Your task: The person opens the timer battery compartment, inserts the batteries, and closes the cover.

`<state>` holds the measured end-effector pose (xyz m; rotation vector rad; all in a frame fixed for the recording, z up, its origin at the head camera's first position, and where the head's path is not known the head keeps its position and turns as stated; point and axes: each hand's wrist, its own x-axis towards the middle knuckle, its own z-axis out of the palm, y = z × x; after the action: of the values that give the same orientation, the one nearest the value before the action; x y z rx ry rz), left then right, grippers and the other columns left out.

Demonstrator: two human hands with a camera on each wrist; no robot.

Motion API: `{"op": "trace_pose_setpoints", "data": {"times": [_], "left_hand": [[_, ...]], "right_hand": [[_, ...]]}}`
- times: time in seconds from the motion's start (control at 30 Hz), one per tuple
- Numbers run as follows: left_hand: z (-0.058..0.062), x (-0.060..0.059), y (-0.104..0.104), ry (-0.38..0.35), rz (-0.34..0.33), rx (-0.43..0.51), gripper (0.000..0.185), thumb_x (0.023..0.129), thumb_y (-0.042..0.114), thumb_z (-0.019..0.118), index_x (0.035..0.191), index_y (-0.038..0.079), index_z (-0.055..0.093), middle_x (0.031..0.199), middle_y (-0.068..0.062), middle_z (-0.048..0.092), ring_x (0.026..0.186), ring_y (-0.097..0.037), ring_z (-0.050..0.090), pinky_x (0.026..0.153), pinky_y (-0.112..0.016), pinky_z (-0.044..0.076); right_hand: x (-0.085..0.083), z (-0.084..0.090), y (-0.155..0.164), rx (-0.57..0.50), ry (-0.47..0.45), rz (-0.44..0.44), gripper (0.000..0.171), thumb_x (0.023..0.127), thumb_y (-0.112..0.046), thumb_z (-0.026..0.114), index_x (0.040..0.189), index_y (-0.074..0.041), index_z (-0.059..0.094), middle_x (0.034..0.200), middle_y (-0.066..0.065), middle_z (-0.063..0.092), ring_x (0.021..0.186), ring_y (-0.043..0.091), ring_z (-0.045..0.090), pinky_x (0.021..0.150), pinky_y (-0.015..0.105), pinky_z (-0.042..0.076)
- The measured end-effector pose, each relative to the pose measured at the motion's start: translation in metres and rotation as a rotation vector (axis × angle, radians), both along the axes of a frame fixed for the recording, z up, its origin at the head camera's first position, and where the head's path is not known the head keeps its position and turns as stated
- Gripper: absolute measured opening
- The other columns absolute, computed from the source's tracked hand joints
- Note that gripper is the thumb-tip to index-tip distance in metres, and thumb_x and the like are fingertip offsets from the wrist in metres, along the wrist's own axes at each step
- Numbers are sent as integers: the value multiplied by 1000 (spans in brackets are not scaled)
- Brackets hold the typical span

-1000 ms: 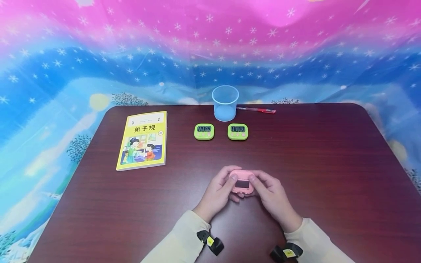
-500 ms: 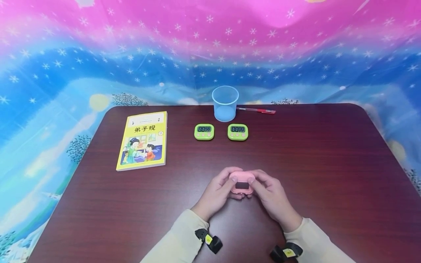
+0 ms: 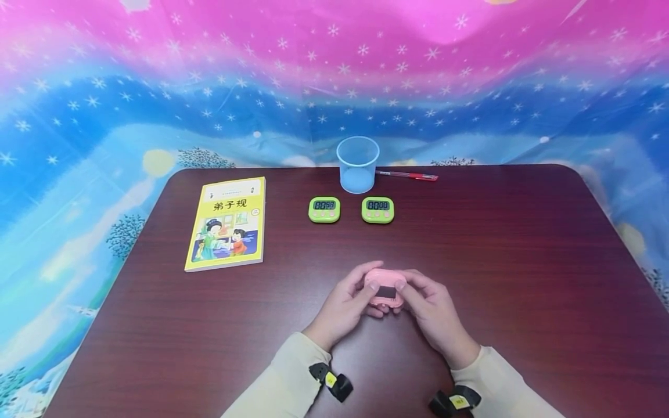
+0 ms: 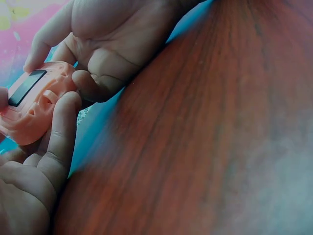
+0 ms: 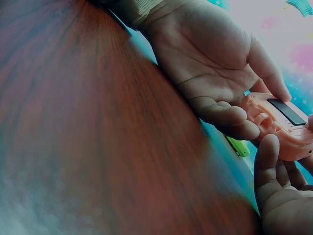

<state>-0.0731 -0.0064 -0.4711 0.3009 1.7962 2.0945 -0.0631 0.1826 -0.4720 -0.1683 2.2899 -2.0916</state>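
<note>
A small pink device (image 3: 385, 277) with rounded corners and a dark rectangular panel is held between both hands above the near middle of the table. My left hand (image 3: 340, 302) grips its left side, thumb on the face beside the panel and fingers curled behind. The right hand (image 3: 436, 310) holds the other side the same way. Seen close in the left wrist view, the pink device (image 4: 34, 122) has moulded ridges along one edge, where fingertips touch. The right wrist view shows the same edge of the device (image 5: 293, 147). Its underside is mostly hidden.
Two green digital timers (image 3: 324, 209) lie side by side beyond the hands. Behind them stands a light blue cup (image 3: 358, 168), with a red-capped pen (image 3: 407, 174) to its right. A yellow book (image 3: 227, 223) lies at left on the dark wooden table (image 3: 522, 261).
Both hands keep their grip on the pink device. It has tilted slightly and risen a little in the view since half a second ago. Nothing else on the table has moved.
</note>
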Motion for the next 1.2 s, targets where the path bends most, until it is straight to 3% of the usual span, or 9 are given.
{"op": "trace_pose_setpoints", "data": {"times": [0.2,0.47,0.57,0.73,0.83,1.03,1.2], "left_hand": [[0,-2,1,-42,18,13,41,105,11,52,145,4,44,117,-23,64,86,-32,71,77,-40,62],[3,-2,0,-57,30,9,36,104,10,54,138,-1,47,115,-20,64,88,-30,71,80,-39,62],[3,-3,0,-22,53,11,37,102,5,56,137,-2,46,116,-22,62,89,-28,70,81,-36,62],[0,-3,0,95,132,-71,48,93,2,66,137,0,48,119,-20,61,88,-20,66,78,-25,58],[-1,-2,1,113,147,-104,49,93,4,68,137,1,48,122,-20,61,90,-22,67,79,-23,58],[1,-4,0,16,130,-27,44,100,8,61,138,-8,44,122,-28,61,96,-38,70,83,-35,61],[3,-4,-3,-88,101,-5,45,102,16,60,137,-9,47,119,-25,64,94,-32,71,83,-38,61]], "right_hand": [[0,0,-1,-173,-20,-45,26,102,-9,59,116,13,63,90,7,68,67,11,64,60,23,57],[-2,0,0,-228,13,-49,25,101,-5,59,113,16,61,91,6,68,70,11,64,63,23,58],[-1,0,0,-231,29,-52,24,101,-4,59,113,17,60,87,6,68,70,11,65,64,23,59],[-1,0,1,-290,50,-50,25,101,-2,57,114,19,58,82,7,67,68,13,66,64,27,60],[-1,0,0,-298,61,-61,24,100,-1,58,113,19,57,83,7,67,67,14,66,63,27,60],[-1,3,1,-224,90,-79,21,96,4,61,114,16,61,96,8,69,77,14,67,71,24,59],[-2,3,4,-180,163,-6,22,95,8,61,116,13,63,111,10,68,98,15,67,85,22,56]]}}
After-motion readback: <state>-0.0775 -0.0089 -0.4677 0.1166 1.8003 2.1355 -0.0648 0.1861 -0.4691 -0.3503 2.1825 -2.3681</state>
